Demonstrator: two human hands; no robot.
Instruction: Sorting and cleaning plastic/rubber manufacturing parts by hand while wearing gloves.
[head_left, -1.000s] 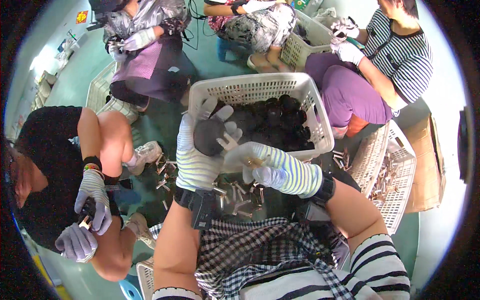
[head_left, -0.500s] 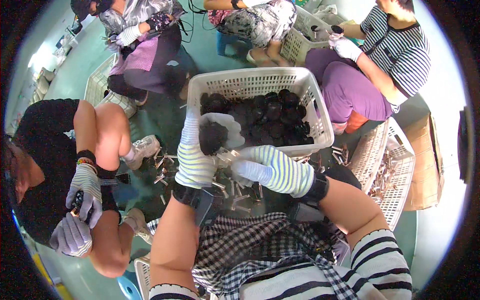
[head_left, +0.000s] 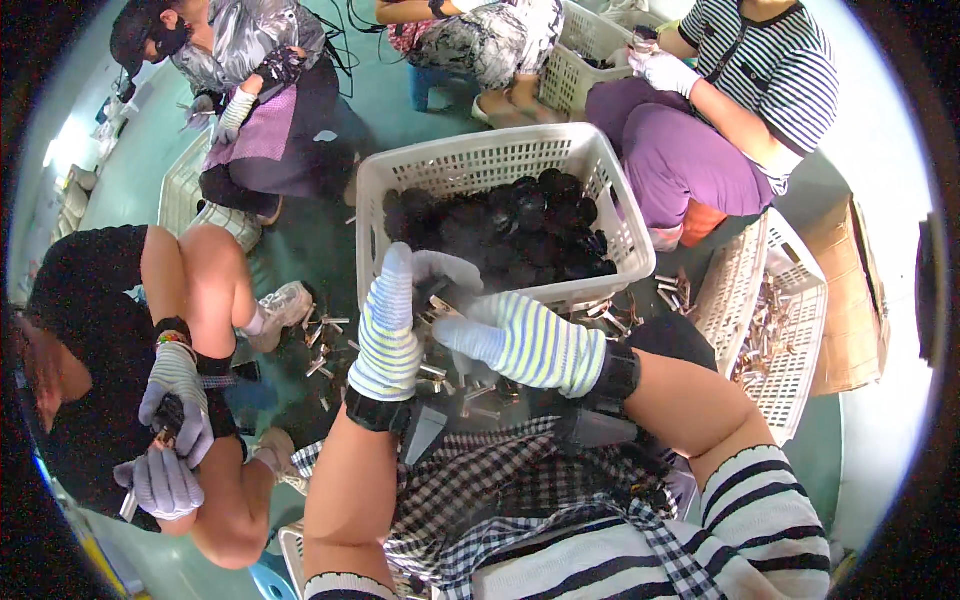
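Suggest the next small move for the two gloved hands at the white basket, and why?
Probably pull the metal piece free: the left hand grips a dark round part and the right hand pinches at it, just in front of the white basket full of similar dark parts, with loose metal bits on the floor.

Two hands in striped gloves meet in the middle. The left hand (head_left: 388,330) and the right hand (head_left: 520,340) both hold a small dark part (head_left: 432,292) between them. At 12 o'clock from the hands sits a white basket (head_left: 480,165) full of round black pieces (head_left: 510,225). Little metal bits (head_left: 325,340) lie on the green floor at 9 o'clock. A person in grey gloves (head_left: 175,385) works at 8 o'clock
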